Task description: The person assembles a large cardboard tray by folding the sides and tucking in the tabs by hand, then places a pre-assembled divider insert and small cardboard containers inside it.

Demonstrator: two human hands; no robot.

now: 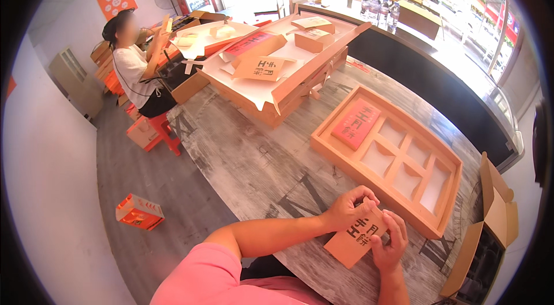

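Note:
Between my two hands is a small brown cardboard box (352,245) with dark printed characters, held tilted over the near edge of the table. My left hand (350,208) pinches its upper end with bent fingers. On its right side, my right hand (392,242) grips it with the thumb on the front face. Just beyond my hands lies a shallow brown tray box (318,142) divided into several compartments with white bottoms. A red printed box (356,123) sits in its far left compartment; the other compartments in view hold nothing.
A large open carton (248,100) with brown and red small boxes stands farther back on the grey table (248,155). An open brown box (496,218) is at the right. Across the table, a person (135,62) sits on a red stool (167,135). Bottles (381,9) line the counter.

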